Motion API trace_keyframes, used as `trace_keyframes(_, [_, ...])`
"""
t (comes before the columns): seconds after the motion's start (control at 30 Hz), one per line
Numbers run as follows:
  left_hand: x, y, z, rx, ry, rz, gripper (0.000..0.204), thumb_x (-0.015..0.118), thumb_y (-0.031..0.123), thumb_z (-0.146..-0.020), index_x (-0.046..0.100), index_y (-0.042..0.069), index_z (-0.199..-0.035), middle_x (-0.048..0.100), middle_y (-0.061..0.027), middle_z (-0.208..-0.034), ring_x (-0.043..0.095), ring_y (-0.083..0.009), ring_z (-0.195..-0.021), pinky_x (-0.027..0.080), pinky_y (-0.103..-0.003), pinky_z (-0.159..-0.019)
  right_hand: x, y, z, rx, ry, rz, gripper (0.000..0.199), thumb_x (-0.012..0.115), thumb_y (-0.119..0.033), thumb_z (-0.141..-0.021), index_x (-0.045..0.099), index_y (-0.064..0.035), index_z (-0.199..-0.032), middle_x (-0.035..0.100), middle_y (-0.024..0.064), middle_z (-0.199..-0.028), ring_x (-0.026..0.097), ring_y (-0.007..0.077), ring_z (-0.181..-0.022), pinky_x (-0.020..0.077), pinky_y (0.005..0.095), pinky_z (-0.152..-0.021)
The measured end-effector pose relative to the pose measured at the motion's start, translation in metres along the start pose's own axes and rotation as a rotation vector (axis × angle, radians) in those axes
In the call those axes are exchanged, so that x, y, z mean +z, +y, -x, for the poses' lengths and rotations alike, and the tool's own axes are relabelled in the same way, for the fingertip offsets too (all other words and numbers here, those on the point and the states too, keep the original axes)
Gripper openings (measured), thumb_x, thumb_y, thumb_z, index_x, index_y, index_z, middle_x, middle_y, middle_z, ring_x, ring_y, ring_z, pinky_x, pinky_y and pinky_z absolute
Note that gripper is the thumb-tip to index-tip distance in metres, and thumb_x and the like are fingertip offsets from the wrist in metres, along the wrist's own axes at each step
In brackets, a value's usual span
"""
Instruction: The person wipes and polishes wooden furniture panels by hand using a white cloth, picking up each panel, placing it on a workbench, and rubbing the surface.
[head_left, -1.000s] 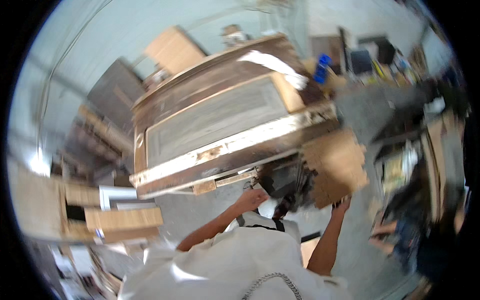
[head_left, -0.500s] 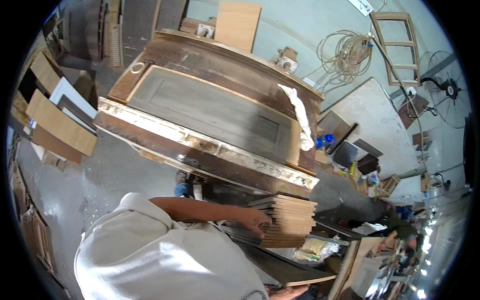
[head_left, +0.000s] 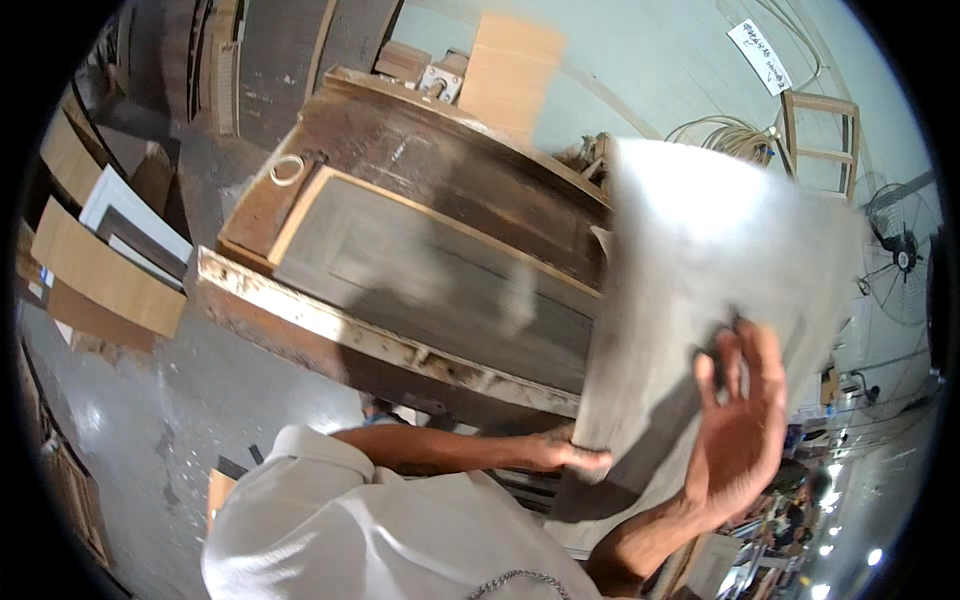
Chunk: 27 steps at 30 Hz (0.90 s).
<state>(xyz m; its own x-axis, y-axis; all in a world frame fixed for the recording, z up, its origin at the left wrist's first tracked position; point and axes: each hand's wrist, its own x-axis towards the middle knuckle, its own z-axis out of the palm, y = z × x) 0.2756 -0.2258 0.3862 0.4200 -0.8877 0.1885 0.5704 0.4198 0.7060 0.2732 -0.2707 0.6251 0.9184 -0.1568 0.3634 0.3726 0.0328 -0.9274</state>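
The grey panel [head_left: 660, 310] (itself blurred) hides the right end of the workbench [head_left: 400, 165].

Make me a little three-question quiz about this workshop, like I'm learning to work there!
1. True or false: the left hand grips the edge of the tall grey panel.
2. Where is the pale ring? A) on the floor; B) on the brown bench; C) on the tall grey panel.
3. What dark, round thing with a wire cage is at the far right?

Key: 1. True; 2. B; 3. Fan.
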Motion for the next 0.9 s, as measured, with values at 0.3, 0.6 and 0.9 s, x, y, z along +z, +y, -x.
trace_keyframes(0.3, [-0.149, 0.042, 0.085, 0.43, 0.697, 0.277, 0.047, 0.057, 0.026, -0.089, 0.044, 0.003, -0.128, 0.052, -0.0109, -0.125, 0.049, -0.0264, -0.117, 0.039, -0.044, -0.099, -0.001, 0.084, 0.005, 0.121, -0.046, 0.47, 0.015, 0.062, -0.011, -0.088, 0.059, 0.0006, -0.079, 0.064, 0.0083, -0.071, 0.059, 0.0154, -0.07, 0.0475, 0.0323, -0.074])
trace_keyframes(0.6, [-0.201, 0.109, 0.146, 0.782, 0.998, -0.093, 0.056, 0.039, 0.045, -0.095, 0.041, 0.002, -0.131, 0.053, -0.0141, -0.123, 0.054, -0.0309, -0.109, 0.044, -0.046, -0.094, -0.182, 0.192, -0.066, 0.275, 0.403, 0.434, 0.019, 0.057, -0.019, -0.093, 0.06, -0.0004, -0.094, 0.062, 0.0048, -0.085, 0.058, 0.0113, -0.078, 0.0486, 0.0269, -0.073])
trace_keyframes(0.9, [-0.21, 0.151, 0.133, 0.953, 1.531, 0.031, 0.057, 0.053, 0.044, -0.09, 0.046, 0.003, -0.129, 0.048, -0.0094, -0.13, 0.047, -0.027, -0.116, 0.039, -0.045, -0.098, -0.388, 0.457, -0.131, 0.669, 0.026, 1.546, 0.072, 0.058, -0.023, -0.083, 0.021, -0.0348, -0.144, 0.029, 0.0268, -0.142, 0.047, 0.0429, -0.117, 0.0426, 0.0462, -0.095])
